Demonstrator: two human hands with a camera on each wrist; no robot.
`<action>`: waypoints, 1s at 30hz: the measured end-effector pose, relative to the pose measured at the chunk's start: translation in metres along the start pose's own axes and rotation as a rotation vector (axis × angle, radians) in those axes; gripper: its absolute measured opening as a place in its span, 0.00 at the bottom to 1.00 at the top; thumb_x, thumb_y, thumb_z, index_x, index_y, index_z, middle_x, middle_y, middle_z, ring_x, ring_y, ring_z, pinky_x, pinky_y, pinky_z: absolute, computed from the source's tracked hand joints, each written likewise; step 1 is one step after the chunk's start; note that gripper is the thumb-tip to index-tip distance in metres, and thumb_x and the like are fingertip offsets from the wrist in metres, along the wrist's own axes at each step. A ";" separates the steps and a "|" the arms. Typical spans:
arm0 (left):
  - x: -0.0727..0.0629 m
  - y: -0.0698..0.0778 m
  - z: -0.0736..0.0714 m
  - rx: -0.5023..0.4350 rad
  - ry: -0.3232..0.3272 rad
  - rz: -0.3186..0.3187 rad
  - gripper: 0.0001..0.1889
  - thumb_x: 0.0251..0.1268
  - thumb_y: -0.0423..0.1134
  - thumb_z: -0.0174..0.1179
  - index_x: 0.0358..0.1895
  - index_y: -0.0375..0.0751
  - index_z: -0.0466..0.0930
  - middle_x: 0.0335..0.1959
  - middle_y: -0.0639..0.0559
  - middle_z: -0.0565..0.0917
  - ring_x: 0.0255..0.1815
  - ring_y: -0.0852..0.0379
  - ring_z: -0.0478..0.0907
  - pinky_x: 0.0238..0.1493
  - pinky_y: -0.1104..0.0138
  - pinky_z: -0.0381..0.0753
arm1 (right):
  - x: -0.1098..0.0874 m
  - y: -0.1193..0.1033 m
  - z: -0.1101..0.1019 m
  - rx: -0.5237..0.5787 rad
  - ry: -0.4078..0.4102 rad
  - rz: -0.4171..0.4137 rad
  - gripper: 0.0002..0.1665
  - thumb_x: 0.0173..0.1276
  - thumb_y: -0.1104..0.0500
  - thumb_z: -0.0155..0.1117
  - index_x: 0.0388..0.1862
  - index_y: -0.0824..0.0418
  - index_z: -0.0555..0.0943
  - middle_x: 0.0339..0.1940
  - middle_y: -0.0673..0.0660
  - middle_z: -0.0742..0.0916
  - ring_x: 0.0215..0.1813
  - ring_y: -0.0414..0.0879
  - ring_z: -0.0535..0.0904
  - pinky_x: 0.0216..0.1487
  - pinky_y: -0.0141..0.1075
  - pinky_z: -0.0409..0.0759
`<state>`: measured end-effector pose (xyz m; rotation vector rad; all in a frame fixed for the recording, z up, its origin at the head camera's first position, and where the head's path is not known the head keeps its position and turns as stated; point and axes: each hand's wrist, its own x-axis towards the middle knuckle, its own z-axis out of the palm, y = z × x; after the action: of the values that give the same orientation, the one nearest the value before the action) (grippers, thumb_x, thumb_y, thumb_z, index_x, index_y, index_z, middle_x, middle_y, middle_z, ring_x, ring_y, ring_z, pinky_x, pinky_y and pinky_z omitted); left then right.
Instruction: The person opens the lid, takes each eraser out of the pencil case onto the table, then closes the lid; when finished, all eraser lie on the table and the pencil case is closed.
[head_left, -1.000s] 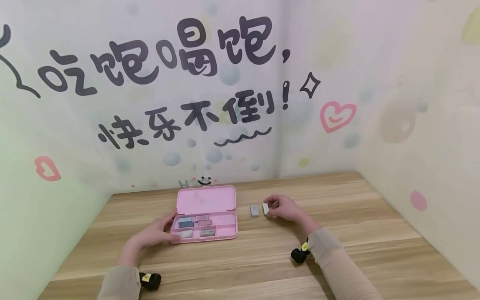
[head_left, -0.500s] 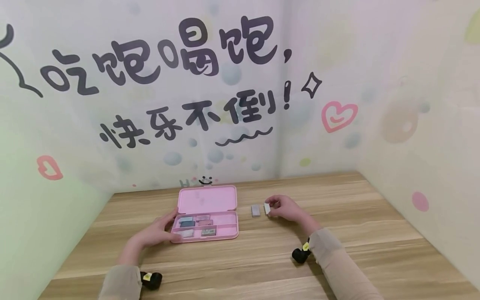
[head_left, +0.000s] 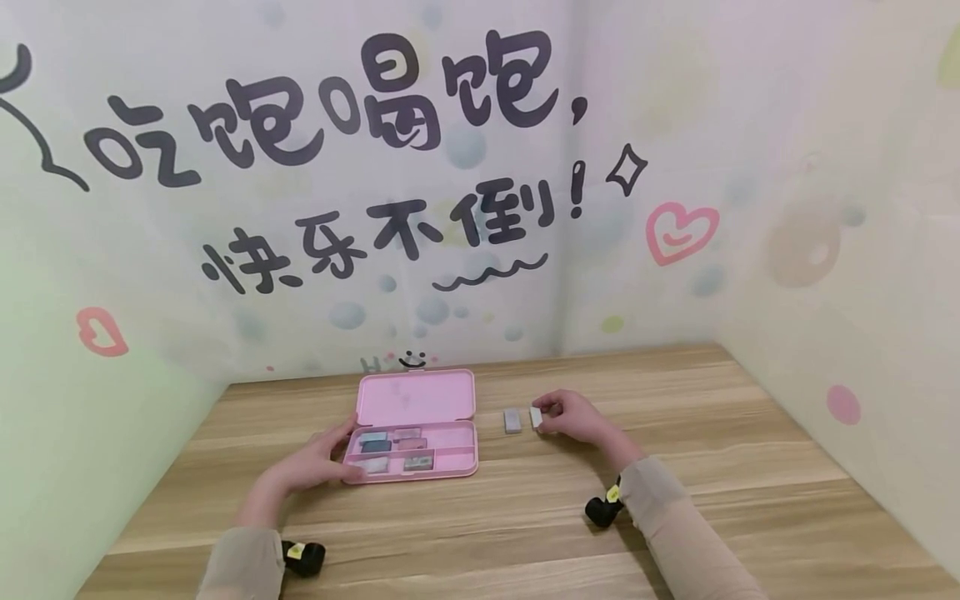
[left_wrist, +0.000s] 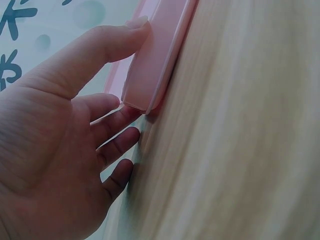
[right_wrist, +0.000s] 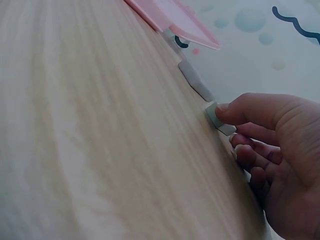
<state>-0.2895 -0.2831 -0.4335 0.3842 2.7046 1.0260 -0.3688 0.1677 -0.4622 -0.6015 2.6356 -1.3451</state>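
A flat pink plastic box (head_left: 459, 437) lies on the table with its lid (head_left: 416, 397) folded back. Several small rectangular blocks, in teal, pink, white and grey, sit in its divided compartments. My left hand (head_left: 303, 465) holds the box's left end, thumb at the front corner and fingers at the back; the left wrist view shows the thumb (left_wrist: 135, 32) against the pink wall. To the right, my right hand (head_left: 576, 418) pinches a small pale green and white block (right_wrist: 215, 116) between thumb and fingers, low at the tabletop. A pale grey block (head_left: 512, 421) lies just left of it.
The wood-grain table (head_left: 465, 533) meets a printed backdrop (head_left: 480, 308) with large dark lettering behind the box. Side walls (head_left: 840, 333) enclose the table at left and right. Black wrist cameras (head_left: 303, 560) sit on both cuffs.
The whole head view has shifted slightly to the right. Both hands, the box and the blocks keep the same places relative to one another.
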 end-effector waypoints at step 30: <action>-0.001 0.001 0.000 0.014 0.008 0.017 0.56 0.51 0.53 0.71 0.77 0.38 0.46 0.75 0.31 0.52 0.72 0.29 0.46 0.65 0.34 0.49 | 0.040 -0.082 0.019 -0.186 -0.377 -0.187 0.22 0.61 0.65 0.63 0.56 0.55 0.82 0.45 0.53 0.83 0.38 0.44 0.76 0.38 0.37 0.75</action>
<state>-0.2889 -0.2830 -0.4329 0.4073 2.7209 1.0161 -0.3759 0.0946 -0.4046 -1.0362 2.4516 -0.9157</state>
